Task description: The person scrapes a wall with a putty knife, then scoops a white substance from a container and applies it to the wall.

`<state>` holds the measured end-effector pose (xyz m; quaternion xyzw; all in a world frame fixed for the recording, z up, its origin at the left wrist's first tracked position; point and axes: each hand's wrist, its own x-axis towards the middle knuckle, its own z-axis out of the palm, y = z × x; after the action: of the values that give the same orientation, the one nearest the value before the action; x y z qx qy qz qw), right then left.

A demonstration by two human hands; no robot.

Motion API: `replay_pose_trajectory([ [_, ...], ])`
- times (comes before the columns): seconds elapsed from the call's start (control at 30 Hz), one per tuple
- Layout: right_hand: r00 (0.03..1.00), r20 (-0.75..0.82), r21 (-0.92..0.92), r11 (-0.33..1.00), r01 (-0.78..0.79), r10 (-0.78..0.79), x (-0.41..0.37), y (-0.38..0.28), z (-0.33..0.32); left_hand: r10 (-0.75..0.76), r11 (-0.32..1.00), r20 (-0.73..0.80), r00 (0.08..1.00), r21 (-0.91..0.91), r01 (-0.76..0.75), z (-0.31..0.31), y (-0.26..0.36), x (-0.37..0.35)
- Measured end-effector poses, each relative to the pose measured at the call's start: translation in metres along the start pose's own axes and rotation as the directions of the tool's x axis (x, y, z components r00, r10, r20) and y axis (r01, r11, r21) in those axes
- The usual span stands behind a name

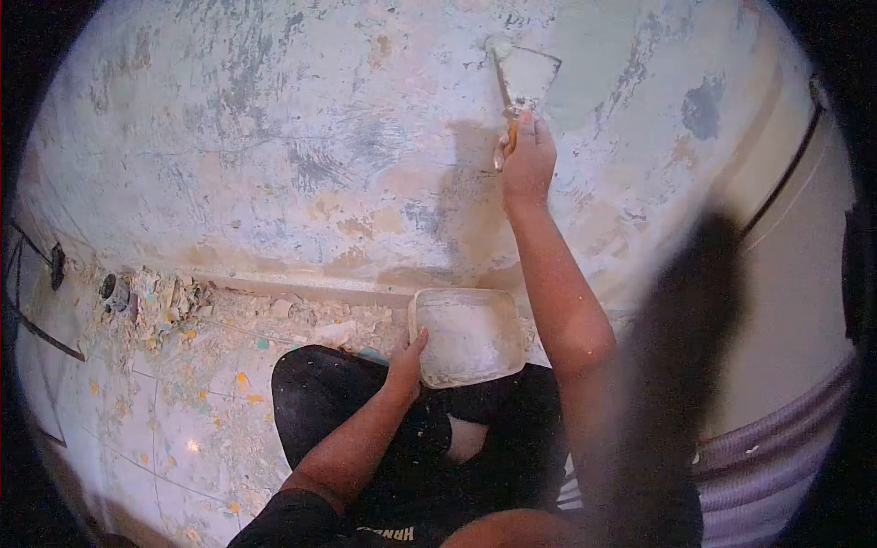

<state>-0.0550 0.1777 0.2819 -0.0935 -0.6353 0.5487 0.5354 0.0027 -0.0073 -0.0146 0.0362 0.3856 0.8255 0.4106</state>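
Note:
My right hand (530, 169) is raised to the wall (274, 137), with its fingers closed around the handle of a putty knife (533, 77). The wide blade points up and lies on or just off the patchy surface; white paste clings to it. Low down, my left hand (406, 367) grips the left side of a rectangular, pale plastic tub (473, 376). Whitish residue coats the inside of the tub, which is held above my crossed legs (333, 402).
Plaster chips and scrapings (183, 306) are piled on the floor along the wall's base, thickest at the left. A ribbed purple-grey thing (776, 457) lies at the lower right. A dark blurred shape (690, 320) covers part of the right side.

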Motion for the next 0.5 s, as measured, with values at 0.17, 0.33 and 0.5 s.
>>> replay_pose_trajectory([
  [0.17,1.0,0.01,-0.09,0.996,0.005,-0.004,0.008,-0.003,0.003,-0.037,0.998,-0.027,0.999,-0.042,0.036,0.0,-0.003,-0.002],
  [0.33,1.0,-0.01,-0.121,0.993,0.019,-0.02,0.008,0.012,-0.002,-0.007,1.0,-0.03,1.0,0.024,0.008,0.001,-0.003,-0.001],
  [0.5,0.998,-0.002,-0.158,0.985,0.065,-0.066,0.005,0.009,-0.004,-0.02,1.0,-0.034,0.999,-0.003,0.02,-0.003,-0.01,0.004],
])
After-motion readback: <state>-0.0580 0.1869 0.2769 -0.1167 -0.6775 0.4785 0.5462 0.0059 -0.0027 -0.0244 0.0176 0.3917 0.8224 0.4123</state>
